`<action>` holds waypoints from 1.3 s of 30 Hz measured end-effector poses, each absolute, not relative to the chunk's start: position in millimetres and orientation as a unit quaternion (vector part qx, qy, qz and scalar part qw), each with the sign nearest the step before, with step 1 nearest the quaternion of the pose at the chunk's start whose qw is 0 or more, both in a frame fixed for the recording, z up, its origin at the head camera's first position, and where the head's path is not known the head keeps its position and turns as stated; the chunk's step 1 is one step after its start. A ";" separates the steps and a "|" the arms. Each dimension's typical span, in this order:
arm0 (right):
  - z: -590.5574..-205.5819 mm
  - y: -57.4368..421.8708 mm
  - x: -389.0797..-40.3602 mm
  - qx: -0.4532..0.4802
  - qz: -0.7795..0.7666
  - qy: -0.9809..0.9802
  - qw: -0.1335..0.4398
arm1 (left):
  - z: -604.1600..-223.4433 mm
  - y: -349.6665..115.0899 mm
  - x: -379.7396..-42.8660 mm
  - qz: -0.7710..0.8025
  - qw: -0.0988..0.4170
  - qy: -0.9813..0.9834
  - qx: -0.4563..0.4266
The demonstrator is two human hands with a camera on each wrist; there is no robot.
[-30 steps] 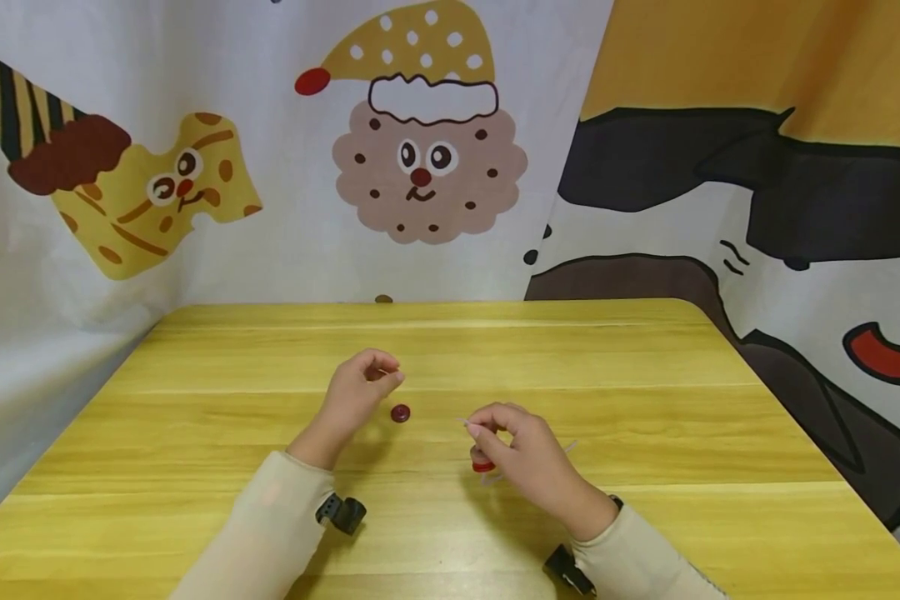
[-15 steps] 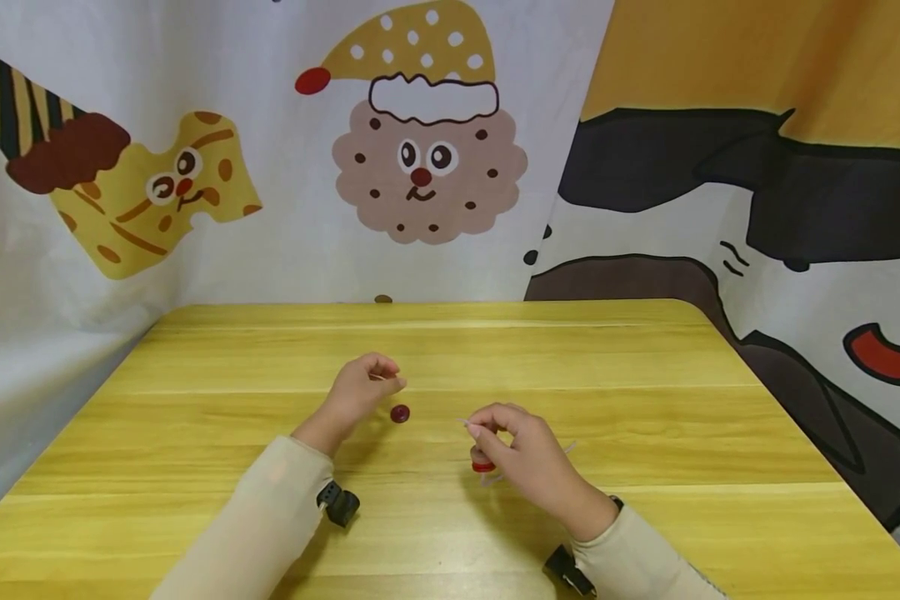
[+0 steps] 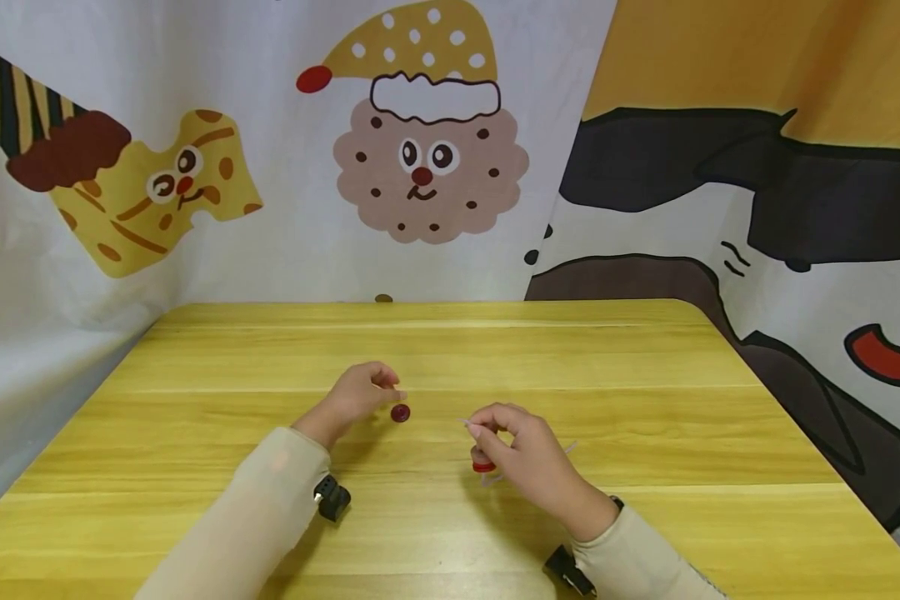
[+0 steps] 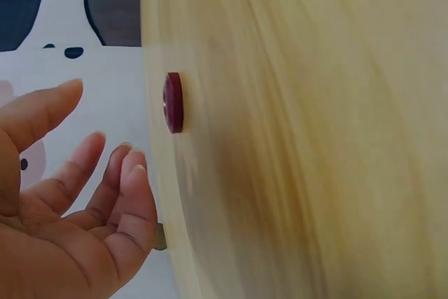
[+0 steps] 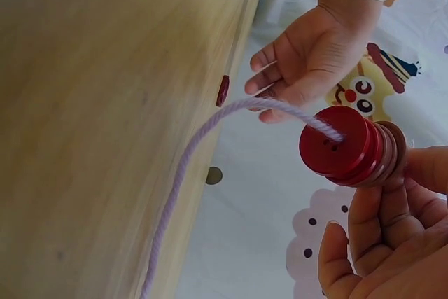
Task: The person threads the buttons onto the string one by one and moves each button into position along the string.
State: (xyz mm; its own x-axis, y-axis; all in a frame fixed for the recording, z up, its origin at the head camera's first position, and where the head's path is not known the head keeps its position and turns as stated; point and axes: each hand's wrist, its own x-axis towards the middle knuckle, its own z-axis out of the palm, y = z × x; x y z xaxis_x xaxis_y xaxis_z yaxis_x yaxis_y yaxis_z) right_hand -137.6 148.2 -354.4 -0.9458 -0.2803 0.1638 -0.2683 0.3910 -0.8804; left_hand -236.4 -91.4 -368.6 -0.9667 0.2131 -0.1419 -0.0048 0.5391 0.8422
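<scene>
A dark red button (image 3: 400,413) lies on the wooden table, and in the left wrist view the same button (image 4: 173,103) shows edge-on. My left hand (image 3: 362,392) hovers just behind and left of it, its thumb and fingers parted and holding nothing. The right hand (image 3: 525,450) pinches a pale purple cord (image 3: 467,422), whose tip pokes out past the fingertips. Below those fingers hangs a stack of red and brownish buttons (image 5: 343,145) threaded on the cord. From the stack's red face the cord (image 5: 183,166) curves away in the right wrist view.
The yellow wooden table (image 3: 630,375) reaches back to a curtain (image 3: 262,258) printed with cartoon food figures. A black wrist camera (image 3: 333,498) is strapped at the left sleeve, another camera (image 3: 570,572) at the right.
My left hand has come down toward the dark red button, and its thumb and fingers have spread apart. The right hand with the cord and button stack has stayed in place.
</scene>
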 end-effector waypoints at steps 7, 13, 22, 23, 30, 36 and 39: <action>-352.9 147.9 -136.4 -0.161 -0.536 0.829 0.011 | -372.7 -94.5 -238.8 0.460 0.139 0.874 0.071; -353.7 148.3 -136.5 -0.159 -0.545 0.823 0.021 | -373.1 -93.3 -239.8 0.446 0.159 0.877 0.076; -355.8 148.6 -137.2 -0.152 -0.540 0.827 0.021 | -375.2 -91.8 -243.6 0.416 0.166 0.889 0.093; -355.4 148.7 -137.1 -0.151 -0.541 0.827 0.022 | -375.6 -91.7 -244.0 0.414 0.166 0.890 0.097; -355.6 148.7 -137.3 -0.159 -0.538 0.828 0.021 | -378.3 -90.2 -245.7 0.395 0.164 0.894 0.134; -355.3 149.0 -137.2 -0.161 -0.538 0.828 0.020 | -378.6 -88.1 -247.0 0.376 0.162 0.901 0.148; -355.1 149.5 -137.2 -0.158 -0.537 0.829 0.020 | -378.2 -87.4 -247.2 0.367 0.163 0.904 0.148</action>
State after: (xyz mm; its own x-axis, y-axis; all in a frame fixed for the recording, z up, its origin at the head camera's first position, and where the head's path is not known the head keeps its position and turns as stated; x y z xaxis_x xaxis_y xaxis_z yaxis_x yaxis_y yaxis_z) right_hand -137.2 149.5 -355.1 -0.9493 -0.2835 0.1356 -0.2396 0.3737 -0.8961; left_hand -247.2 -87.4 -378.2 -0.9033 0.3867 -0.1858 0.1481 0.6876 0.7108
